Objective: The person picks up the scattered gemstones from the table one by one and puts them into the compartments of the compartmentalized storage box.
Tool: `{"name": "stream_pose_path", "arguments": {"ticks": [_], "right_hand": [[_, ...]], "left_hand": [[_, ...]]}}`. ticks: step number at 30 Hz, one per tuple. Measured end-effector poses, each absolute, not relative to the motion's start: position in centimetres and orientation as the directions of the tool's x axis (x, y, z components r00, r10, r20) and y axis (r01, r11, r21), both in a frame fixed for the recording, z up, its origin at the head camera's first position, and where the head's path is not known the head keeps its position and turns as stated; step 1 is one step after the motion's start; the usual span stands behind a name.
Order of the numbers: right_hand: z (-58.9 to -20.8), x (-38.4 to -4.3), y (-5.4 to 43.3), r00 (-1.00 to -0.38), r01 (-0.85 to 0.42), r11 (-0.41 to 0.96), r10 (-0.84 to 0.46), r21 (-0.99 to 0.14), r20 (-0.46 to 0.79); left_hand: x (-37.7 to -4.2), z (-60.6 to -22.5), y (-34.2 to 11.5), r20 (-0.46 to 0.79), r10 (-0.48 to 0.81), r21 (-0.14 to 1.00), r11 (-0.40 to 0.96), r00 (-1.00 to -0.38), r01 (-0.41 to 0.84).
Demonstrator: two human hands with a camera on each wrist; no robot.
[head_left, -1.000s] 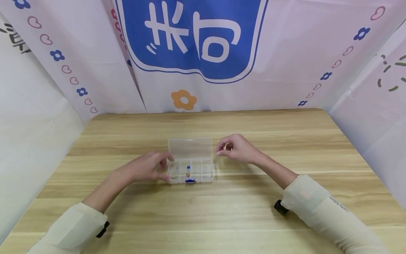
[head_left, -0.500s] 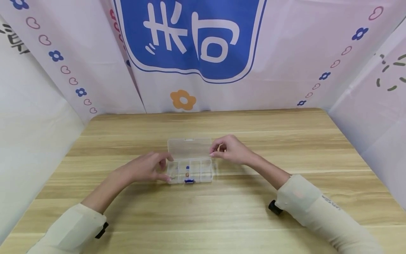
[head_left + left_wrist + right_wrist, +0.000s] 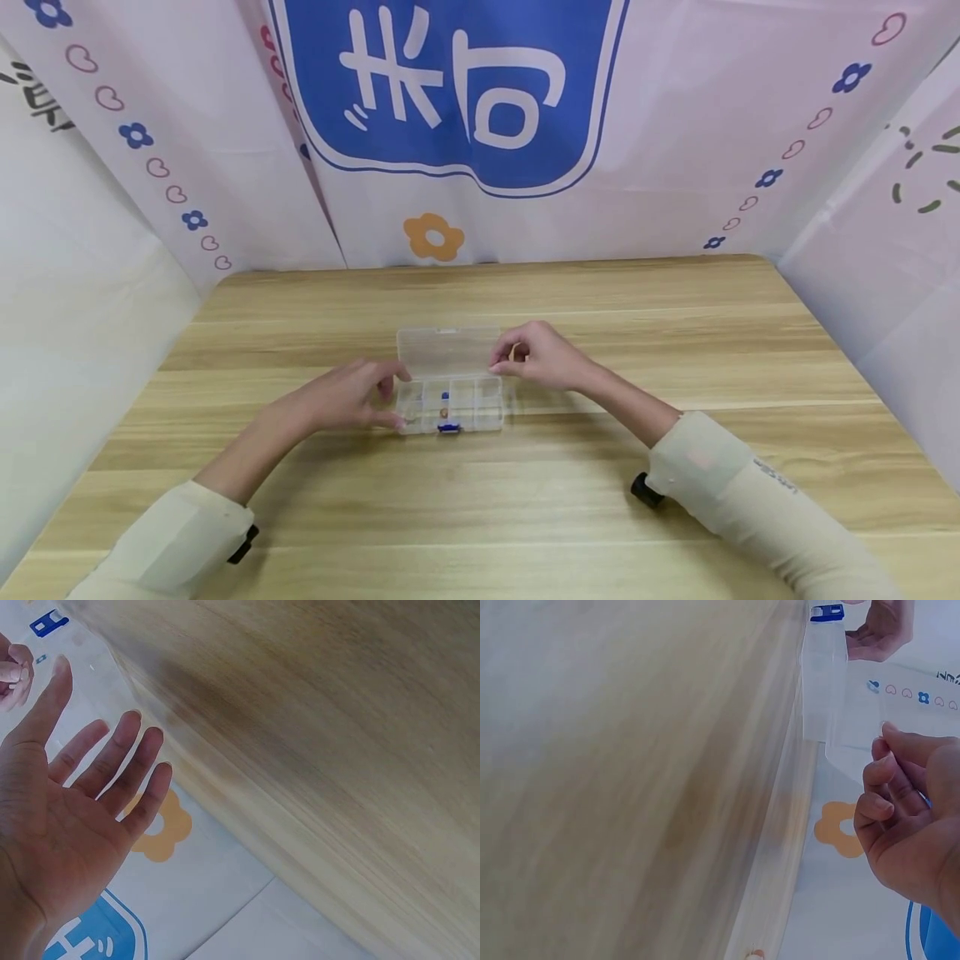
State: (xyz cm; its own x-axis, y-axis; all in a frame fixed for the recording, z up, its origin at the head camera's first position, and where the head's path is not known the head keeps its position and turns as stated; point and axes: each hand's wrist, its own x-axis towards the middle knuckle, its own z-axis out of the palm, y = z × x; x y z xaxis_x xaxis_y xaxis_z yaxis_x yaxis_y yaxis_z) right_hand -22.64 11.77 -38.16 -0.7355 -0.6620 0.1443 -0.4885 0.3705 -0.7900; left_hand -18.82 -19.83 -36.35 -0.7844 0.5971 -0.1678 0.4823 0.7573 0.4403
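A clear plastic compartment box (image 3: pixel 489 421) with a blue latch (image 3: pixel 449 427) lies on the table, its lid (image 3: pixel 442 354) tipped back. Inside it are a small blue piece (image 3: pixel 446 396) and a small orange-brown piece (image 3: pixel 444 412). My left hand (image 3: pixel 341 393) holds the box's left end, thumb at the front corner and forefinger at the rear one. In the left wrist view its other fingers (image 3: pixel 112 754) extend loosely. My right hand (image 3: pixel 546 354) is at the lid's lower right corner, thumb and forefinger tips together. Whether they pinch the lid or something tiny is hidden.
The box stands mid-table on a wood-grain tabletop (image 3: pixel 480 508). Behind it hangs a printed cloth (image 3: pixel 645 167), and more white cloth (image 3: pixel 82 250) closes off the sides. Black bands (image 3: pixel 647 490) show at both sleeves.
My right hand has moved left from beside the box to the lid's right edge, its fingertips staying together. My left hand, the box and the lid look unmoved.
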Motion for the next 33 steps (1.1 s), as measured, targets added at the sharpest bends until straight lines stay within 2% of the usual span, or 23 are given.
{"name": "stream_pose_path", "arguments": {"ticks": [8,18,33], "right_hand": [[-38.1,-22.6,11.2,-0.715,-0.512,0.355,-0.680,-0.782,0.159],[-38.0,-22.3,10.2,-0.725,-0.498,0.398,-0.679,-0.770,0.118],[-38.0,-22.3,9.0,-0.690,-0.516,0.389,-0.716,-0.763,0.102]], "left_hand": [[-18.9,-36.4,-19.8,-0.172,0.597,0.443,0.758,-0.784,0.480],[-18.8,-36.4,-19.9,-0.164,0.597,0.440,0.757,-0.786,0.483],[-18.9,-36.5,-20.0,-0.159,0.600,0.434,0.756,-0.784,0.490]]}}
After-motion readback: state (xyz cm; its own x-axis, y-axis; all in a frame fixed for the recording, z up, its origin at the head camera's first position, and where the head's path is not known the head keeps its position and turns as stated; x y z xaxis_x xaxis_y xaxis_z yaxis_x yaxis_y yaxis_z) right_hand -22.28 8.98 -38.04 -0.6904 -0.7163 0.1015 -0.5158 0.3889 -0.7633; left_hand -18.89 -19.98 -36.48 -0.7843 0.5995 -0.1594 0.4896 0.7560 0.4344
